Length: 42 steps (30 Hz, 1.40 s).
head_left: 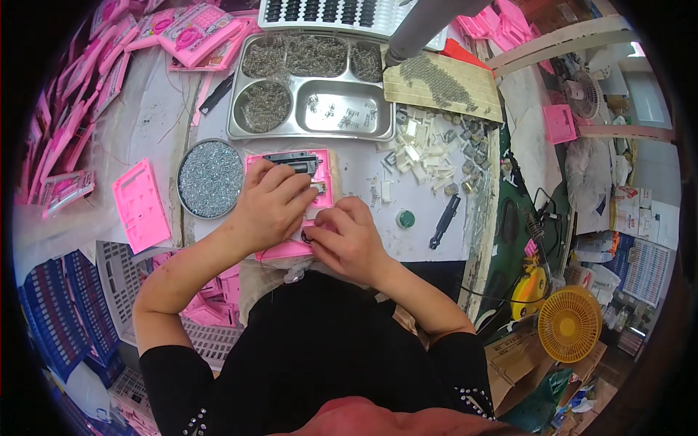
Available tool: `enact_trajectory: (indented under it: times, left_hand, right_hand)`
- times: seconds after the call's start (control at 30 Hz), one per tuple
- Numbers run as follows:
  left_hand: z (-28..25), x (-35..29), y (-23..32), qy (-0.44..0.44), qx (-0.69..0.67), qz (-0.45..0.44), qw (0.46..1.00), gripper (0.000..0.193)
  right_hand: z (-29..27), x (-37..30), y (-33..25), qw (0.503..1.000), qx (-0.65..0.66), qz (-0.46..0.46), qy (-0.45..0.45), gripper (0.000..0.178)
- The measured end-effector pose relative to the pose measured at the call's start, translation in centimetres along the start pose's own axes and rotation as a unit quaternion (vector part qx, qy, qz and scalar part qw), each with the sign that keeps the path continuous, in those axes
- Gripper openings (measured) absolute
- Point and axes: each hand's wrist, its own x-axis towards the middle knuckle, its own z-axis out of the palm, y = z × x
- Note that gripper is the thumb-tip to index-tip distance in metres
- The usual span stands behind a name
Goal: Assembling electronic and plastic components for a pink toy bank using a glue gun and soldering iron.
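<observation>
In front of me lies a pink plastic case (282,251) with a black mechanism (299,160) fitted in its far part. The fingers of my left hand (270,205) are bent over the case and press on it beside the black mechanism, next to a small light-coloured metallic part (320,188). My right hand (347,238) is closed at the case's near right side, thumb and fingers pinching a small dark round part (306,235). My fingers cover much of the case's middle.
Left of the case stands a round tin of small screws (209,178); a pink panel (142,206) lies beyond it. A steel compartment tray (240,129) holds springs. White blocks (418,149), a green-capped jar (405,218) and a black tool-like strip (445,221) lie right. Pink cases (65,138) pile far left.
</observation>
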Motion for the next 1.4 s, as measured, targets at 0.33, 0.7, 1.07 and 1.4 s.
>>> enact_trajectory:
  times: [0.33, 0.7, 1.07, 1.4]
  left_hand:
    - [0.6, 0.0, 0.5, -0.038, -0.029, 0.007, 0.999, 0.044]
    - [0.4, -0.4, 0.3, -0.080, 0.026, 0.003, 0.996, 0.051]
    - [0.4, -0.5, 0.2, -0.076, 0.014, -0.005, 0.997, 0.055]
    - [-0.1, -0.2, 0.5, -0.075, 0.023, -0.015, 0.997, 0.054]
  right_hand:
    - [-19.2, 1.4, -1.8, 0.831, 0.520, -0.192, 0.048, 0.052]
    - [-19.1, 1.5, -7.4, 0.756, 0.552, -0.311, 0.162, 0.057]
    - [-19.4, 3.4, -5.4, 0.754, 0.537, -0.371, 0.072, 0.060]
    - [-22.7, 19.1, 22.7, 0.954, 0.127, 0.150, 0.226, 0.020]
